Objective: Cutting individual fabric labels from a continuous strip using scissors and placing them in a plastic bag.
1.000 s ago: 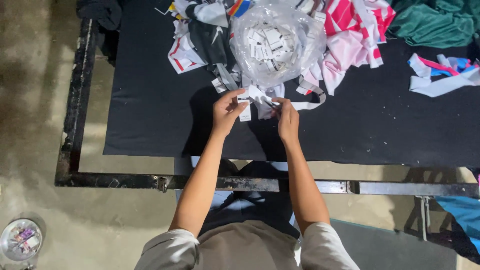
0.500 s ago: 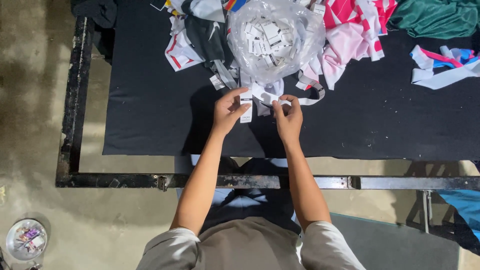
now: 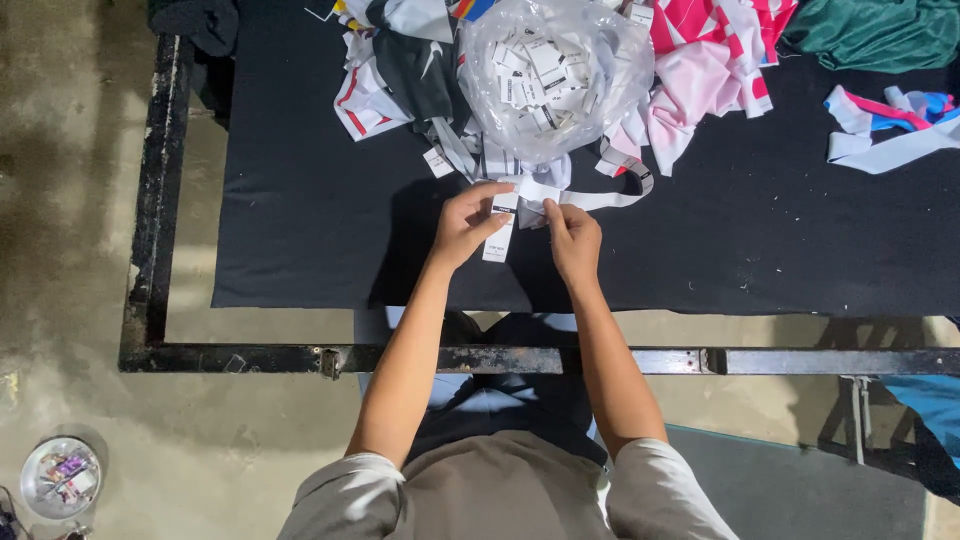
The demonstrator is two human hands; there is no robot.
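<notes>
My left hand (image 3: 468, 222) pinches a small white garment label (image 3: 499, 238) that hangs down from its fingers over the black table top (image 3: 300, 220). My right hand (image 3: 574, 238) sits close beside it, fingers closed on a white fabric strip (image 3: 590, 198) that runs off to the right. Just beyond both hands stands a clear plastic bag (image 3: 552, 75) holding several white labels.
Fabric pieces lie along the table's far edge: white, black and red ones (image 3: 385, 75) at left, pink ones (image 3: 700, 70) right of the bag, a green cloth (image 3: 880, 35) and colourful strips (image 3: 885, 125) at far right. A black metal frame (image 3: 160, 200) surrounds the table. A round container (image 3: 62, 478) sits on the floor.
Both hands have stayed together in front of the bag. The label now hangs lower from my left fingers, and the white strip lies more stretched out to the right.
</notes>
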